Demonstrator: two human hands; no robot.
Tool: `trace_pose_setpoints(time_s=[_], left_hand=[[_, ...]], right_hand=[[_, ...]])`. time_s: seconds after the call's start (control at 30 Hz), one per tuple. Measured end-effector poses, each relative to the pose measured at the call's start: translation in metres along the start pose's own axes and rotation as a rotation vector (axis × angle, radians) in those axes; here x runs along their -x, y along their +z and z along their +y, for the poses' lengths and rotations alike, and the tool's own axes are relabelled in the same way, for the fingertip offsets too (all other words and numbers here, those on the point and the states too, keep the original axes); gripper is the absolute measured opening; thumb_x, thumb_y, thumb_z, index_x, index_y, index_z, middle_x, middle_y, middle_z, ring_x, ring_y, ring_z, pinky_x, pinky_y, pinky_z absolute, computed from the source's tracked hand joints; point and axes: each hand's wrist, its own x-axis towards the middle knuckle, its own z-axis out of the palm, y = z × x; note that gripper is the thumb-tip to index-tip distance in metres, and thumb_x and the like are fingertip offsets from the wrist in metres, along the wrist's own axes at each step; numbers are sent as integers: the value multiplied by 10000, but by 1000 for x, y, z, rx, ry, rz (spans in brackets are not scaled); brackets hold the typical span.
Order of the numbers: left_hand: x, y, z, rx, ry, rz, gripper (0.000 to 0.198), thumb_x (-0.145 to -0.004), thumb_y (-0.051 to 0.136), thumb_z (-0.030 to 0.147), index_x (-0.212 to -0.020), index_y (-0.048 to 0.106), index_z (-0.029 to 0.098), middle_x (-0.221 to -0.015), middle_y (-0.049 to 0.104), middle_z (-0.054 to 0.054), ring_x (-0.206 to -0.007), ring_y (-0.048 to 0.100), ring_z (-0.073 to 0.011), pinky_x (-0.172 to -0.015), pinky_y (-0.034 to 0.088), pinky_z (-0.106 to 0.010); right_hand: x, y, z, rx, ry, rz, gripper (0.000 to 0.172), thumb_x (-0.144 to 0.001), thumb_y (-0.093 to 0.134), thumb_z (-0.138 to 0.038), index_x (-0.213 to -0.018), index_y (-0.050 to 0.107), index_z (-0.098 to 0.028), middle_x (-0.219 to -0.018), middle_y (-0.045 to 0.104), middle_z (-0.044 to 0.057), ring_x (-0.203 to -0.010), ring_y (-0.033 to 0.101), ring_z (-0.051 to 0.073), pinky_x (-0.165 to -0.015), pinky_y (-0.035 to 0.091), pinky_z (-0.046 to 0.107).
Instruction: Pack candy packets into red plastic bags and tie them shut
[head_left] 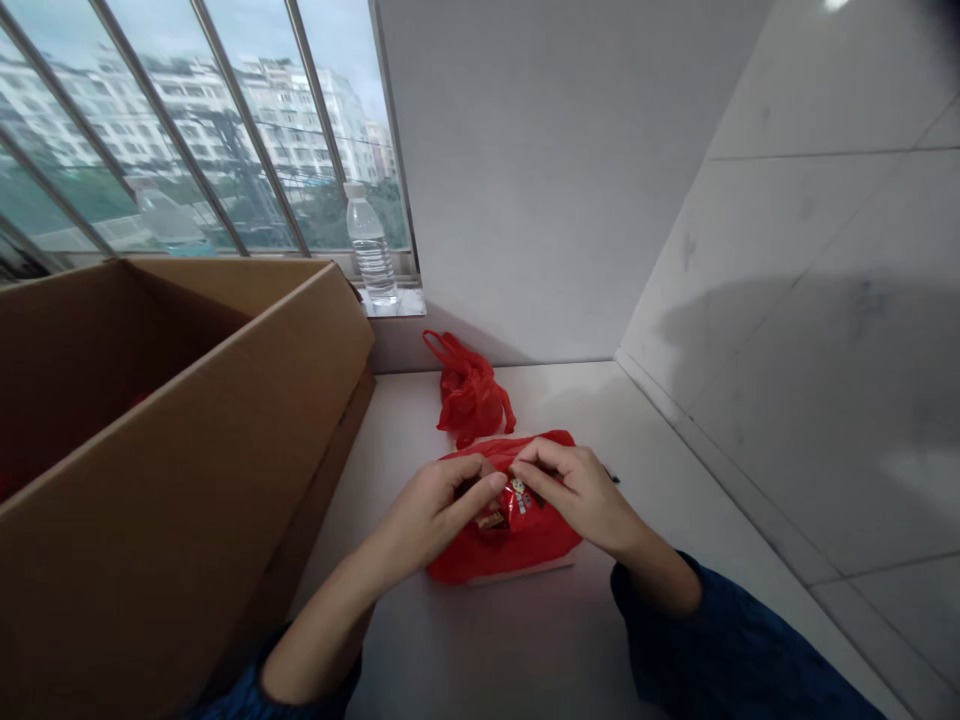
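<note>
A red plastic bag (517, 545) lies on the white counter (525, 650) with a flat pale item under or inside it. Both my hands rest on top of the bag. My left hand (435, 510) has its fingers curled and pinches at the bag's opening. My right hand (577, 490) pinches the same spot from the other side. Between the fingertips shows a small red printed packet (516, 500). A second red plastic bag (469, 395), crumpled with loop handles, sits just behind, near the wall.
A large open brown cardboard box (172, 450) fills the left side, right beside my left arm. A clear water bottle (371, 250) stands on the window sill behind bars. Tiled wall (810, 350) borders the counter on the right.
</note>
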Motion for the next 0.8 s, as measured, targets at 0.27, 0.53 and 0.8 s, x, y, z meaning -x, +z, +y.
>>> trace_pose_setpoints(time_s=[0.27, 0.53, 0.8], left_hand=[[-6, 3, -13, 52, 33, 217, 307, -958, 536, 407, -763, 539, 170, -685, 598, 18, -659, 540, -122, -651, 411, -235], [-5, 2, -12, 89, 20, 230, 298, -953, 525, 397, -763, 542, 168, -709, 598, 6, -677, 544, -132, -671, 433, -248], [-2, -6, -6, -130, -21, 132, 366, -977, 441, 433, -756, 571, 171, -729, 634, -16, -686, 563, -156, -640, 420, -249]], right_hand=[[2, 7, 5, -250, 164, -7, 313, -997, 479, -468, -1122, 611, -213, -816, 673, -4, -657, 645, 122, -645, 511, 248], [0, 5, 5, -298, 174, -2, 261, -984, 523, -415, -952, 657, -193, -750, 684, -6, -642, 668, 120, -665, 536, 248], [1, -3, 4, 52, 118, -13, 288, -1033, 412, -378, -931, 625, -213, -708, 691, -13, -656, 683, 140, -710, 498, 270]])
